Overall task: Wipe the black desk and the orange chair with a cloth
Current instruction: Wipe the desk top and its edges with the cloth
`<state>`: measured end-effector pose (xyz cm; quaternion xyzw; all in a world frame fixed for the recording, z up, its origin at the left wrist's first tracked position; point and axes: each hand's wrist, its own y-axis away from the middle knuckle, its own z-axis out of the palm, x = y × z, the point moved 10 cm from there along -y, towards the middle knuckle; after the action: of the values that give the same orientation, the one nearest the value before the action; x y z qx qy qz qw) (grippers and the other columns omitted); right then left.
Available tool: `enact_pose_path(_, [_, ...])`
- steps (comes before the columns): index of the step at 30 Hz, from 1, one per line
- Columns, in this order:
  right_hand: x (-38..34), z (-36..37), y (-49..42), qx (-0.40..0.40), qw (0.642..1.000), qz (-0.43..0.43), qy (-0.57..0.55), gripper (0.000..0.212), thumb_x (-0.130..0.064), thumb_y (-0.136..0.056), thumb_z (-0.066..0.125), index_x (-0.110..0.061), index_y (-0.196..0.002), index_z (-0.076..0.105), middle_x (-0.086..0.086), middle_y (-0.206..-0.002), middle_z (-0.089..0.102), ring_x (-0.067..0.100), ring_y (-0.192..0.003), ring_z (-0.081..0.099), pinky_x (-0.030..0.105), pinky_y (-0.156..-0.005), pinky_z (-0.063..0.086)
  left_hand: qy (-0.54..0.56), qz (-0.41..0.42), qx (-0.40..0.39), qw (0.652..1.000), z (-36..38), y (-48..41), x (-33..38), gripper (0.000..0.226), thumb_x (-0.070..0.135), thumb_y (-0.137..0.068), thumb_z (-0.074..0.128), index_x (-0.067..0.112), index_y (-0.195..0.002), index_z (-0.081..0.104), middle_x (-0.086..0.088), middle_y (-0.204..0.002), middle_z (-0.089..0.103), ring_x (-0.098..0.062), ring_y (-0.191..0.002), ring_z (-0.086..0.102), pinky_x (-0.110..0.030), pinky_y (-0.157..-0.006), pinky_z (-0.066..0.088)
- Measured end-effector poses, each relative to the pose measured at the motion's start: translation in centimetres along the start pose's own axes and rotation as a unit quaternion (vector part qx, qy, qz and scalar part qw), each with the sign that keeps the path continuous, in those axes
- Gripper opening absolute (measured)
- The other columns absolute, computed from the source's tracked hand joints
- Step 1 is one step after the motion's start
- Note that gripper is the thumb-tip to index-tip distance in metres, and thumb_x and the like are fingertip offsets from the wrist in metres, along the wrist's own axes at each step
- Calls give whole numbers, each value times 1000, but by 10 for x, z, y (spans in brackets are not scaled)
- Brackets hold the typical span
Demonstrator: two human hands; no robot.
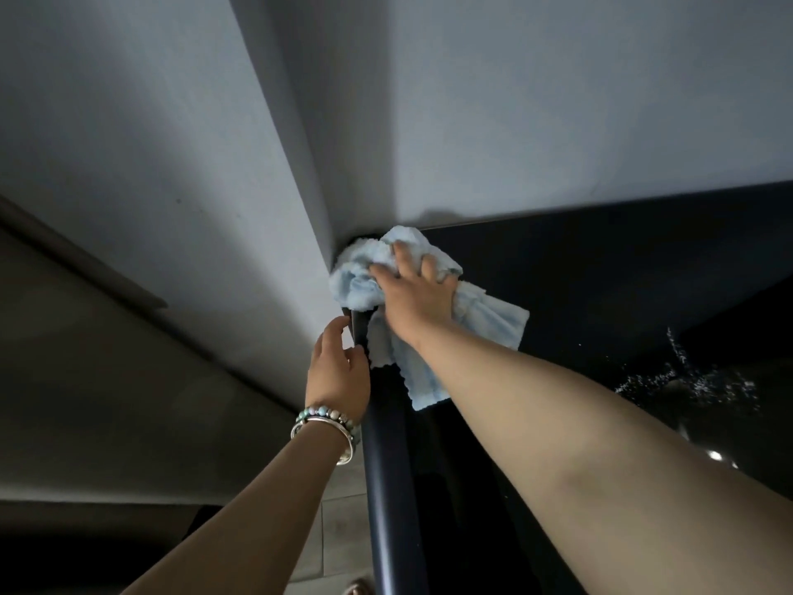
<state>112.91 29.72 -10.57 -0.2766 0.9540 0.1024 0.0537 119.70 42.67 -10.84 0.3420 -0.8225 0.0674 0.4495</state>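
The black desk (pixel 600 285) fills the right half of the view, its glossy top running into the wall corner. A light blue cloth (pixel 489 324) lies crumpled over the desk's far left corner. My right hand (pixel 412 294) presses flat on the cloth there, fingers spread. My left hand (pixel 339 371), with bracelets on the wrist, grips the desk's rounded left edge (pixel 386 465) just below the corner. The orange chair is not in view.
Grey walls (pixel 214 165) meet in a corner right behind the cloth. Water droplets (pixel 695 380) speckle the desk top at the right. Tiled floor (pixel 326 530) shows below, left of the desk edge.
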Motion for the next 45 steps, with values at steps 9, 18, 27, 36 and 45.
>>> enact_pose_path(9, [74,-10,24,-2,998,45,34,48,-23,-91,51,-34,-136,38,-3,-150,22,32,-129,28,57,-103,30,-107,150,-35,982,28,16,37,49,6,-87,52,13,-135,44,-3,-138,45,-22,-129,39,-25,-105,27])
enact_pose_path(18, [119,-17,111,44,998,29,37,25,-23,-88,55,-25,-113,56,-6,-120,54,26,-108,47,37,-85,39,-224,144,-91,960,79,57,58,48,15,-92,40,28,-138,37,13,-148,30,-10,-133,35,-46,-117,3])
enact_pose_path(27, [238,-114,153,214,967,75,-115,36,-13,-82,61,-22,-117,56,-1,-109,64,29,-96,57,35,-70,42,-392,118,-204,889,154,111,53,75,62,-89,33,32,-148,-3,11,-156,-14,-26,-143,-17,-61,-110,-2])
enact_pose_path(36, [361,-15,170,-86,968,236,-21,60,-47,-88,47,-49,-141,18,-14,-156,-7,31,-142,2,68,-103,20,-453,89,-267,846,180,122,44,86,70,-86,26,29,-144,-23,6,-149,-35,-35,-135,-33,-67,-105,-7])
enact_pose_path(45, [263,-24,205,65,992,-40,-102,26,-16,-77,51,-27,-91,70,-11,-102,67,25,-94,60,36,-82,44,-471,88,-267,836,181,124,43,85,69,-87,23,27,-144,-23,5,-149,-36,-36,-135,-32,-68,-106,-6])
